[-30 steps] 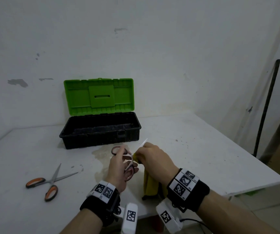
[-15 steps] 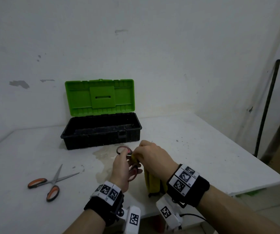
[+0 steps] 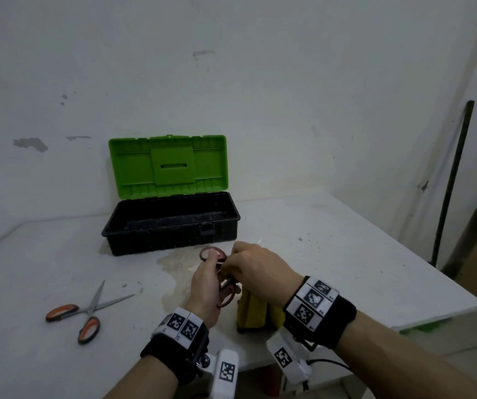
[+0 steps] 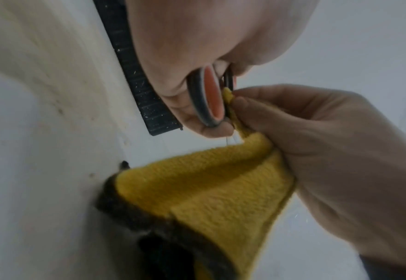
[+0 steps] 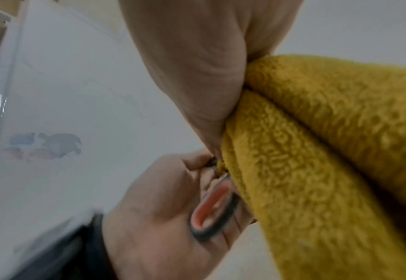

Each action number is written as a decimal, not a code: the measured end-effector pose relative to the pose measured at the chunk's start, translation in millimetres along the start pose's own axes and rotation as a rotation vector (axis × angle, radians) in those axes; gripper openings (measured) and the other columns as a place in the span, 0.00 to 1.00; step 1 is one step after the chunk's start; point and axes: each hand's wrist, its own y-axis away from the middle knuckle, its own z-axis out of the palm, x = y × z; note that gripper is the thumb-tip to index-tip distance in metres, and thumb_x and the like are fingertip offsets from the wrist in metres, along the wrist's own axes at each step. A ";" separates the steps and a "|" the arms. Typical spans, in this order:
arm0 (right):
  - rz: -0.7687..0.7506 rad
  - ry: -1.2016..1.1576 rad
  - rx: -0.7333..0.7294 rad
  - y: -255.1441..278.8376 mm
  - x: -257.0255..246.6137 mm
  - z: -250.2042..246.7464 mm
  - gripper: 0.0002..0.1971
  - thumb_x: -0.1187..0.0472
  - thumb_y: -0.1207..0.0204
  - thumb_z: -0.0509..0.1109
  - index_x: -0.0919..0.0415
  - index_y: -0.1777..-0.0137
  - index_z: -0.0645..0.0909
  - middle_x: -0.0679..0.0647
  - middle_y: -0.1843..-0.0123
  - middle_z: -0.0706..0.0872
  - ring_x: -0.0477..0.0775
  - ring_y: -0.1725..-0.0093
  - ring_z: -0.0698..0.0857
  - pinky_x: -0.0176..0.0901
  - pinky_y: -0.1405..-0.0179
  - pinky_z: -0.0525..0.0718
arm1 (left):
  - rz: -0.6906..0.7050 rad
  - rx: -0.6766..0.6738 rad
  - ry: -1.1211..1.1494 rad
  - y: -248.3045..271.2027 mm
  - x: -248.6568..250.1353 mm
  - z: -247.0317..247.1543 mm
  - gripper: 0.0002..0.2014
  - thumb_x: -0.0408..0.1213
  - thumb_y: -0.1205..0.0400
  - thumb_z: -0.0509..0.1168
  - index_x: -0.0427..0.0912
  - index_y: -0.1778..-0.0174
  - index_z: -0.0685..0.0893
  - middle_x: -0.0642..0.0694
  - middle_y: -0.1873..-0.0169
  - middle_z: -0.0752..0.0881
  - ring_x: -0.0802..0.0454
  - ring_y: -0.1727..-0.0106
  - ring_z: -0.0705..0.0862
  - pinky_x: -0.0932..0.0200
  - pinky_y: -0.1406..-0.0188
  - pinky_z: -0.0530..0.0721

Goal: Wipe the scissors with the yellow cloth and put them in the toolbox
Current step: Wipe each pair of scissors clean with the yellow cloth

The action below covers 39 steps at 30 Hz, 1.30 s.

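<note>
1. Head view: the left hand (image 3: 205,286) grips the handles of a pair of scissors (image 3: 222,279), fingers curled round the loops, just in front of the open toolbox (image 3: 171,226).
2. The right hand (image 3: 260,269) pinches the yellow cloth (image 3: 253,315) closed around the blades, touching the left hand; the cloth hangs down toward the table (image 3: 346,254).
3. Left wrist view: an orange-lined handle loop (image 4: 209,94) sits in the curled fingers, the cloth (image 4: 209,180) pressed against it.
4. A second pair of scissors (image 3: 84,309), orange-handled and spread, lies on the table left of the toolbox's front.
</note>
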 end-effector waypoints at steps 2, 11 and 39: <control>0.037 -0.044 0.016 1.4 8.9 -4.0 0.11 0.59 0.17 0.64 0.53 0.47 0.89 0.51 0.50 0.80 0.54 0.54 0.83 0.51 0.54 0.86 | 0.004 0.008 0.005 -2.2 3.2 -4.7 0.14 0.44 0.13 0.59 0.35 0.51 0.81 0.36 0.65 0.84 0.44 0.68 0.83 0.51 0.71 0.83; 0.053 -0.073 0.004 5.7 10.9 3.5 0.11 0.58 0.16 0.63 0.55 0.44 0.88 0.52 0.48 0.81 0.57 0.52 0.84 0.52 0.52 0.85 | 0.040 -0.016 -0.038 -2.5 3.1 -0.7 0.14 0.43 0.11 0.57 0.38 0.56 0.80 0.38 0.66 0.84 0.43 0.66 0.83 0.52 0.74 0.82; -0.037 -0.045 0.026 10.1 15.8 2.9 0.10 0.57 0.15 0.63 0.54 0.45 0.87 0.52 0.48 0.79 0.56 0.55 0.83 0.52 0.56 0.84 | 0.009 -0.007 -0.058 -3.5 -2.0 -0.2 0.17 0.46 0.10 0.56 0.34 0.49 0.81 0.32 0.59 0.85 0.41 0.62 0.85 0.52 0.74 0.83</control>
